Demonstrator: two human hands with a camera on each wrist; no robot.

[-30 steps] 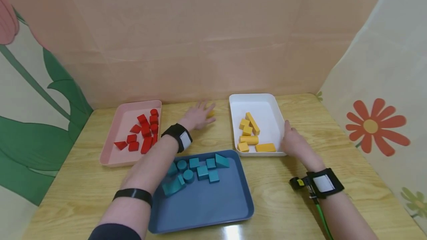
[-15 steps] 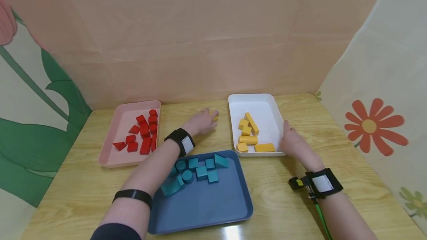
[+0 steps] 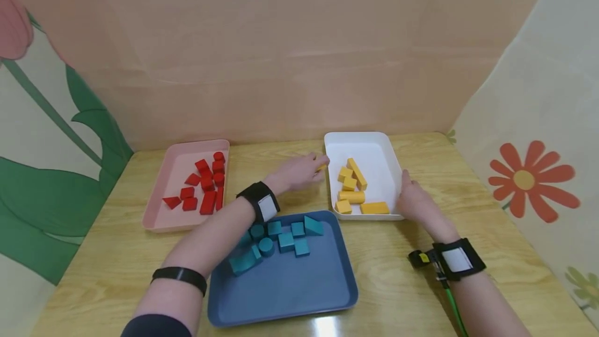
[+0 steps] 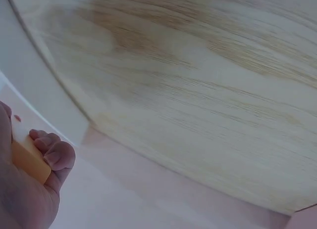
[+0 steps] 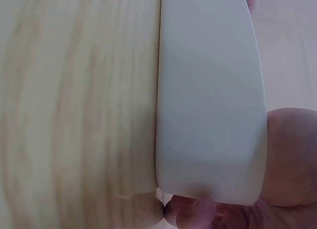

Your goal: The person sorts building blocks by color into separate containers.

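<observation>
My left hand [image 3: 298, 173] holds a yellow block [image 4: 30, 162] at the left rim of the white tray [image 3: 362, 144]. In the left wrist view the fingers curl round the block, whose far part is hidden. My right hand [image 3: 416, 202] grips the near right corner of the white tray. The right wrist view shows fingertips [image 5: 198, 214] against the tray's wall and the rest of the hand on its other side. Inside the white tray lie several yellow blocks, among them a cylinder [image 3: 351, 197] and a long bar [image 3: 357, 173].
A pink tray [image 3: 161, 191] with several red blocks [image 3: 207, 183] stands at the left. In front lies a blue tray [image 3: 290, 295] with several teal blocks [image 3: 286, 242] toward its far side. A cloth backdrop [image 3: 290, 56] rises behind the wooden table [image 3: 383, 274].
My left hand has closed round the yellow block on the table and carried it right, to the white tray's left rim. The right hand has stayed at the tray's corner.
</observation>
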